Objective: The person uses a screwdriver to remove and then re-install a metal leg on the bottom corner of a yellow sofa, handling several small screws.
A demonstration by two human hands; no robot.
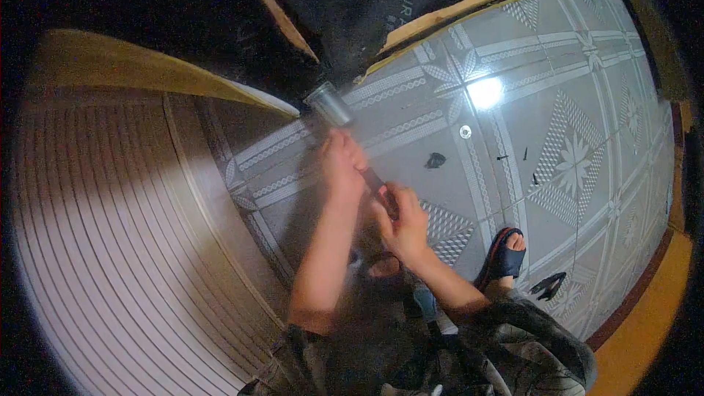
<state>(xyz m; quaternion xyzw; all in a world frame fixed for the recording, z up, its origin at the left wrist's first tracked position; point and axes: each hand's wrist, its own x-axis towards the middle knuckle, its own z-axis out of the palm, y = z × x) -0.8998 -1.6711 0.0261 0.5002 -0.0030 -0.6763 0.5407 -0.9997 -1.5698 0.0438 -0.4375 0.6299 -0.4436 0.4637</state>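
A short silvery metal furniture leg (330, 105) sticks out from the corner of a dark fabric-covered underside. Just below its end, my left hand (343, 160) is closed, fingers wrapped around the front part of a slim tool with a dark reddish handle (380, 189). The handle's rear part lies in my right hand (405, 224), whose fingers are curled about it. The tool's tip is hidden behind my left fingers, so its exact kind does not show. Both hands are slightly blurred.
On the patterned tile floor (411, 128) lie a crumpled black piece (435, 160), a small round metal piece (465, 132), several dark screws (502, 157) and a black object (548, 287). My sandalled foot (504, 255) is at right. A ribbed panel (117, 235) fills the left.
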